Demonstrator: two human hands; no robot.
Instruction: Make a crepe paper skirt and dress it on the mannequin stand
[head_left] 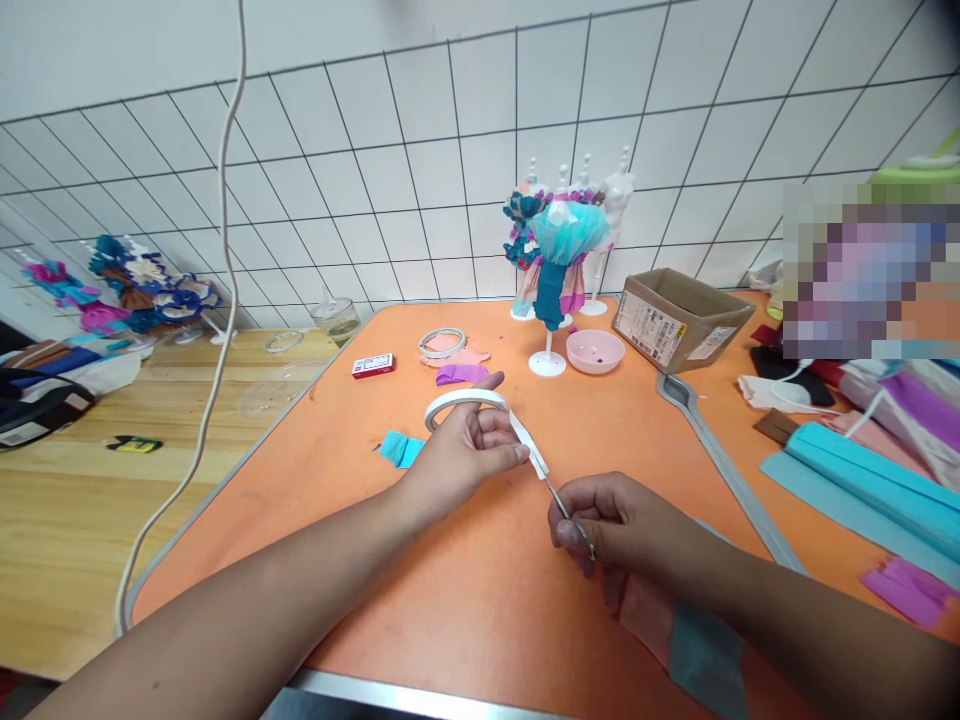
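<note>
My left hand [469, 445] is closed on a roll of white tape [450, 398], with one finger through its ring. A short strip runs off the roll, past my thumb, down to the right. My right hand [600, 525] grips a small pair of scissors [566, 512] by the handles. Their blades meet the end of the tape strip; whether they have cut it I cannot tell. Just beyond my left wrist lies a folded piece of turquoise paper [400, 449]. Pink and teal paper pieces [701, 650] are partly hidden under my right forearm.
White stands dressed in coloured crepe paper [559, 250] rise at the back, beside a pink bowl [595, 352] and a cardboard box [675, 325]. A red-and-white small box [373, 366] is at left. Turquoise paper sheets [862, 490] lie right. A white cable [223, 250] hangs at left.
</note>
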